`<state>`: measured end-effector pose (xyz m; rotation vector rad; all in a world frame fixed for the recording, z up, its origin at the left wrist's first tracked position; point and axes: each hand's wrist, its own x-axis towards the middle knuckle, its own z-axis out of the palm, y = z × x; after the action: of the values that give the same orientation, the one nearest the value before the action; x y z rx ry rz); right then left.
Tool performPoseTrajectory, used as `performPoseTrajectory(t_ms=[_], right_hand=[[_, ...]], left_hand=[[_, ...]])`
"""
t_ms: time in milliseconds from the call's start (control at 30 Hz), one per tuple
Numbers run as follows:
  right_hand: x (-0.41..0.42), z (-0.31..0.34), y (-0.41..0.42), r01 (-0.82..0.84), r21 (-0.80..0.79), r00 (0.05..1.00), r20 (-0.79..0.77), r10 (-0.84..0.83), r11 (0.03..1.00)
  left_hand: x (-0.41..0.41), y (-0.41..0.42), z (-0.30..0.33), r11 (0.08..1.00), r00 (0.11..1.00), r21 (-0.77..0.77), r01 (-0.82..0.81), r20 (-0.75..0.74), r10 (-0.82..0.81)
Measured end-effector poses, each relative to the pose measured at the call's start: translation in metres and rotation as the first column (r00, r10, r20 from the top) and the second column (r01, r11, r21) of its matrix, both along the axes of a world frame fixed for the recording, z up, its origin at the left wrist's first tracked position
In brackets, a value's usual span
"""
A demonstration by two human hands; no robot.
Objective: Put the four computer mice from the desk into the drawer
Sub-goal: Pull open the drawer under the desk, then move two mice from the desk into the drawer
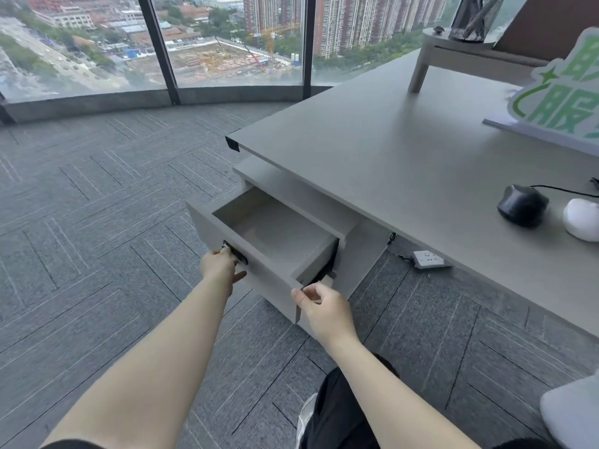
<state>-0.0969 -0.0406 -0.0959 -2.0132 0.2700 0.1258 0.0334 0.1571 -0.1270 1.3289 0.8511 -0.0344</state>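
I've got the grey desk [405, 150] filling the right side, its near-left corner jutting toward the window. Under that corner the drawer [256, 270] stands pulled out, long axis running along its front panel from upper left to lower right, opening facing up, grey inside, nothing lying in it that I can see. My left hand [218, 270] is curled on the dark handle [235, 253] at the front panel, fingers hooked over it, thumb out below. My right hand [325, 307] sits at the drawer's near right corner, fingers bent in, fingertips seemingly touching the panel edge; I can't tell whether it truly pinches it. On the desk near the right edge lies a black mouse [522, 205], rounded, long axis pointing away from me toward the far edge, cable [564, 190] trailing off right. Just beside it a white mouse [581, 220], cut off by the frame, so its heading is unclear. Other mice aren't in view. A white power strip [428, 259] lies on the carpet below the desk.
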Motion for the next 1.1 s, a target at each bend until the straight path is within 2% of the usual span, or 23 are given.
performPoseTrajectory(t_ms=[300, 500, 700, 767, 833, 933, 1000, 1100], right_hand=[[-0.051, 0.003, 0.052, -0.312, 0.026, 0.948, -0.064, 0.313, 0.95], [-0.072, 0.002, 0.078, -0.432, 0.019, 0.899, -0.076, 0.432, 0.902], [-0.085, 0.004, 0.091, -0.477, 0.006, 0.875, -0.091, 0.475, 0.879], [-0.088, 0.009, 0.088, -0.488, 0.011, 0.868, -0.093, 0.487, 0.873], [-0.089, 0.017, 0.082, -0.453, 0.033, 0.887, -0.078, 0.455, 0.891], [-0.078, 0.035, 0.057, -0.311, 0.054, 0.95, 0.003, 0.311, 0.949], [-0.065, 0.053, 0.029, -0.214, 0.042, 0.973, 0.096, 0.21, 0.976], [-0.047, 0.089, -0.026, -0.03, 0.013, 0.964, 0.264, 0.026, 0.999]], left_hand=[[-0.079, 0.073, -0.01, 0.993, 0.992, -0.03, -0.114, 0.041, 0.115], [-0.114, 0.111, -0.015, 0.992, 0.991, 0.002, -0.127, 0.045, 0.127], [-0.138, 0.122, -0.012, 0.992, 0.992, 0.044, -0.116, 0.061, 0.113], [-0.145, 0.117, -0.001, 0.982, 0.992, 0.146, -0.123, 0.025, 0.121], [-0.151, 0.111, 0.016, 0.922, 0.992, 0.366, -0.125, 0.016, 0.128], [-0.154, 0.084, 0.049, 0.775, 0.984, 0.624, -0.093, 0.175, -0.023], [-0.148, 0.05, 0.08, 0.72, 0.94, 0.687, -0.096, 0.3, -0.161], [-0.13, -0.021, 0.122, 0.689, 0.841, 0.725, -0.011, 0.379, -0.386]])
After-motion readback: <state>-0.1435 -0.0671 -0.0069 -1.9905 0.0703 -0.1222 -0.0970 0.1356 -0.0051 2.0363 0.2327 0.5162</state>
